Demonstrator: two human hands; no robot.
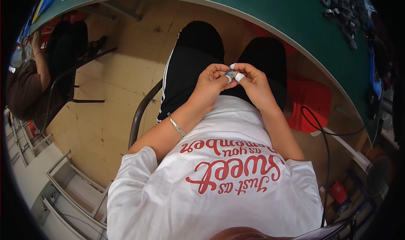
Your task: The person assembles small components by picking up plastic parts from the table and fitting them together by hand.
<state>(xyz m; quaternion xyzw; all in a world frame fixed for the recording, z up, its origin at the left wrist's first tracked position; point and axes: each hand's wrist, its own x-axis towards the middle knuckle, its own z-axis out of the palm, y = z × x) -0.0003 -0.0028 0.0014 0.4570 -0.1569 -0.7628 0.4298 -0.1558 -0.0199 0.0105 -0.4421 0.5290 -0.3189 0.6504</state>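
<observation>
Above my lap, my left hand (212, 82) and my right hand (254, 83) meet fingertip to fingertip. Between them is a small dark grey round part (230, 73), pinched from both sides; its exact kind is too small to make out. White wrappings (239, 77) cover some of the fingertips. A silvery bracelet (176, 124) circles my left wrist. The fingers hide much of the part's edge.
A green table (253, 8) curves across the far side. Many dark grey parts (341, 12) lie heaped at its far right. A red stool (310, 100) and a black cable (327, 155) are at right. At left, another person (27, 81) sits near a metal-framed chair (63, 86).
</observation>
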